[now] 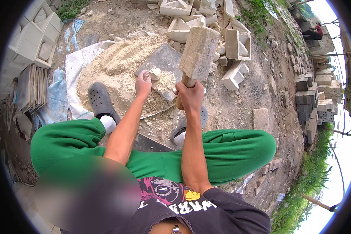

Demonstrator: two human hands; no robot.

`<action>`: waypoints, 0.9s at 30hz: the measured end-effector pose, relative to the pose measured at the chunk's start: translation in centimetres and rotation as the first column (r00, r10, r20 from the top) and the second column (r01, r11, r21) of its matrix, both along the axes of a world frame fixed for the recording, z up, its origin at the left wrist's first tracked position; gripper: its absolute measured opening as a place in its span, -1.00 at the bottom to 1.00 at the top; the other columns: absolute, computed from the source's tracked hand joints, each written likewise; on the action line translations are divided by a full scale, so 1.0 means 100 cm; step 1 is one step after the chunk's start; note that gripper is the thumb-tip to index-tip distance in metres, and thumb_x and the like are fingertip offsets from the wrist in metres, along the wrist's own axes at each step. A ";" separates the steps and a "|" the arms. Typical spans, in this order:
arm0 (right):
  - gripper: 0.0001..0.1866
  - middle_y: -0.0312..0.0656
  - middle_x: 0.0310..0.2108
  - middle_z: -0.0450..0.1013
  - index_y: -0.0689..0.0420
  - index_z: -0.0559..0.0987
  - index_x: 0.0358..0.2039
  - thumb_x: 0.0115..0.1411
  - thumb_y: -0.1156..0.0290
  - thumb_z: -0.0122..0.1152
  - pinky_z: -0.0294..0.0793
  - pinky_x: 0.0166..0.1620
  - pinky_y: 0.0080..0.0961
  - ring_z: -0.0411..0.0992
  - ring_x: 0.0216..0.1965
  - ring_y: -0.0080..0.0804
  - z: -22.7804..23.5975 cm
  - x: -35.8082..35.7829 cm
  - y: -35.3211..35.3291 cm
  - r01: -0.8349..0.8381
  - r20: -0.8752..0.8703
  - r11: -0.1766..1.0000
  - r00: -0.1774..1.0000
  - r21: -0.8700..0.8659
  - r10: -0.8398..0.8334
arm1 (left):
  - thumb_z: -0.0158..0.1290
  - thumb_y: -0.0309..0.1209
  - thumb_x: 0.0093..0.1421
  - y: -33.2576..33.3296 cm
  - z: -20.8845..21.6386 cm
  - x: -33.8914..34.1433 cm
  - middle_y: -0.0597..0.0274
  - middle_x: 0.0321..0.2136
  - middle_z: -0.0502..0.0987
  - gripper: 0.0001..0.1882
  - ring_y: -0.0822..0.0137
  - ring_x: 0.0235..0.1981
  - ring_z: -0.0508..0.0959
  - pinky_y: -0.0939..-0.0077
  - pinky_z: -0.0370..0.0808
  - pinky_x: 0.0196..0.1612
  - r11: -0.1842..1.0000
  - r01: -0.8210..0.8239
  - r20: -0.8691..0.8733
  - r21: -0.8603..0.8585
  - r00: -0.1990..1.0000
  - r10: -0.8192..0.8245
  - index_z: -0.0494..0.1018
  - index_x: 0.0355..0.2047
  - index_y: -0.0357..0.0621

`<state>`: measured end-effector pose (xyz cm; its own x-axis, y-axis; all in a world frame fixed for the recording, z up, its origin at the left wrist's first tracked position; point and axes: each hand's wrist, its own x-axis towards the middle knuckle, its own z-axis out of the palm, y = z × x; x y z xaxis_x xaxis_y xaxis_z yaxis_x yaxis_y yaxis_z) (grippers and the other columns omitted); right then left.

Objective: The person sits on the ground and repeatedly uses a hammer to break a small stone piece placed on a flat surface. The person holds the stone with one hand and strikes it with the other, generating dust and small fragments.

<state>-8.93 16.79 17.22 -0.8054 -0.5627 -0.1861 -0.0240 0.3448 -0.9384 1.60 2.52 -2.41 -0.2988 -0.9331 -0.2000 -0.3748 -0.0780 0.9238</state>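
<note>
My right hand point(190, 94) grips the handle of a wooden mallet point(201, 52), and its large, worn, block-shaped head is raised above the ground. To the left, my left hand point(143, 82) has its fingers curled at the side of a pale stone chunk point(155, 73). The fingertips appear to hold the chunk's edge. Beneath it lies a flat grey slab point(160, 58), partly strewn with pale crumbs point(166, 81). A heap of sandy, crushed material point(113, 70) spreads on a white sheet point(75, 64) left of the slab.
My feet, in grey clogs point(101, 99), flank the work area. Broken pale blocks point(185, 27) lie beyond the mallet. Stacked boards point(32, 87) and white moulded blocks point(35, 29) stand at the left. At far right are grey block stacks point(305, 95) and a seated person point(315, 33).
</note>
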 end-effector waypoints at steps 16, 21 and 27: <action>-0.67 -0.08 -0.57 0.58 0.23 0.66 -0.35 -0.10 0.27 0.37 0.54 -0.40 -0.38 0.57 -0.57 -0.32 -0.099 0.044 -0.014 -0.116 0.040 0.924 0.993 0.365 0.109 | -0.10 -0.57 0.15 -0.011 -0.005 0.003 -0.17 0.06 0.51 -0.51 -0.06 0.13 0.48 0.26 0.37 0.25 0.973 0.199 0.071 -0.116 0.979 -0.191 0.49 0.11 -0.24; -0.73 -0.12 -0.63 0.55 0.30 0.62 -0.46 -0.04 0.32 0.36 0.51 -0.45 -0.42 0.54 -0.60 -0.41 -0.030 0.013 -0.023 -0.021 -0.200 0.990 0.978 0.142 0.050 | -0.08 -0.55 0.16 -0.008 0.008 -0.002 -0.14 0.16 0.44 -0.47 -0.05 0.22 0.40 0.26 0.25 0.34 0.948 0.233 0.139 -0.215 0.968 -0.207 0.40 0.19 -0.31; -0.76 0.00 -0.48 0.58 0.24 0.60 -0.34 0.01 0.37 0.33 0.53 -0.33 -0.20 0.58 -0.41 0.02 -0.042 0.012 -0.039 -0.085 -0.287 0.973 0.958 -0.214 0.020 | -0.05 -0.48 0.16 -0.018 0.011 -0.002 0.00 0.16 0.44 -0.48 0.00 0.20 0.40 0.24 0.28 0.32 0.929 0.343 0.299 -0.142 0.909 -0.290 0.45 0.18 -0.11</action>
<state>-7.75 12.89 13.06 -0.7749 -0.6065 0.1782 -0.3105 0.1197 -0.9430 1.43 0.68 -1.26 -0.5441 -0.8263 -0.1459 -0.5863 0.2500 0.7706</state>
